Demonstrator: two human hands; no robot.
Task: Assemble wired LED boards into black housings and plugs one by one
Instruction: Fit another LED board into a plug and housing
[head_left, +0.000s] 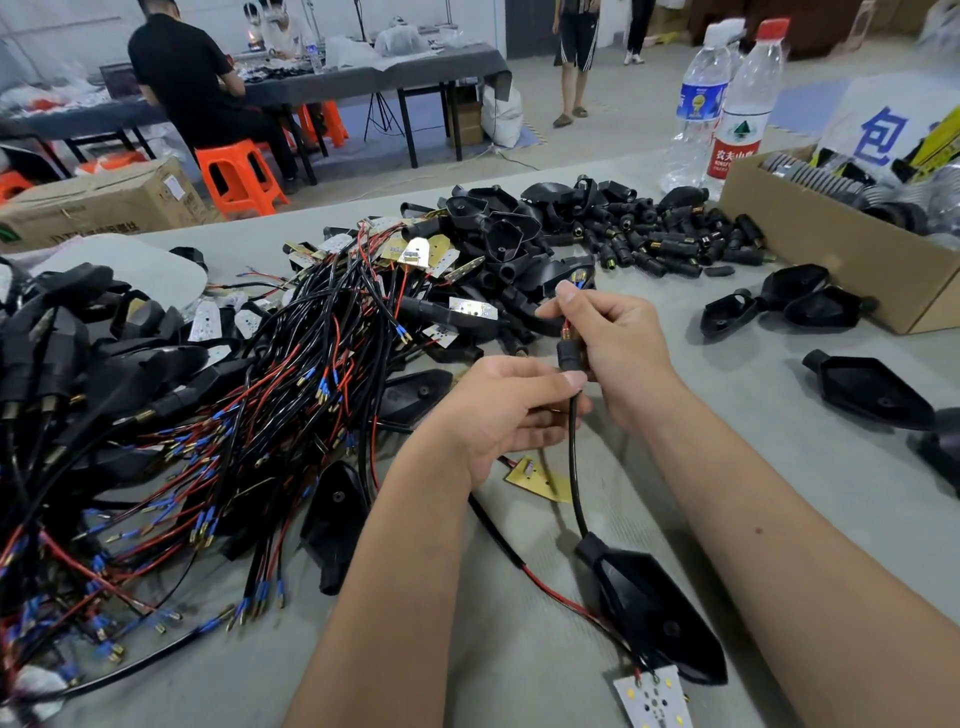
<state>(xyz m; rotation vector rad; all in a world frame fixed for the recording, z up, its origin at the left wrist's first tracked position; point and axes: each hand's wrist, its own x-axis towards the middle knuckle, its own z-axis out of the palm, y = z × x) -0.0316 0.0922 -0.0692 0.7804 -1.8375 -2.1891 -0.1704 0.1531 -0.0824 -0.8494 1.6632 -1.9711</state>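
Both hands raised over the grey table (727, 415), working one cable. Right hand (618, 338) curled round a black plug (570, 356), thumb and forefinger pinching just above it where the red and blue-tipped wire ends (577, 278) stick out past the fingertips. Left hand (511, 410) closed on the black cable (573, 467) directly below the plug, thumb tip against the plug's lower edge.

Cable drops from the grip, curves down into the neck of a black housing (654, 613) lying flat on the table below the right forearm. LED board (653, 699) at the housing's near tip, outside the shell, not seated, red lead (561, 592) trailing to it.

Step judged: sliding plug along cable, over the terminals. Likely mid-unit; board seating remains.

Advice for the step:
- Hold cable taut below the plug, push along the cable's line, not across it.
- Keep both terminals parallel, together, so neither folds back inside the plug.
- Leave slack toward the housing; pulling may drag board off the table edge.

Left of the grip: tangle of wired boards (208, 441). Beyond it: heap of loose plugs (649, 239) and empty housings (498, 228).
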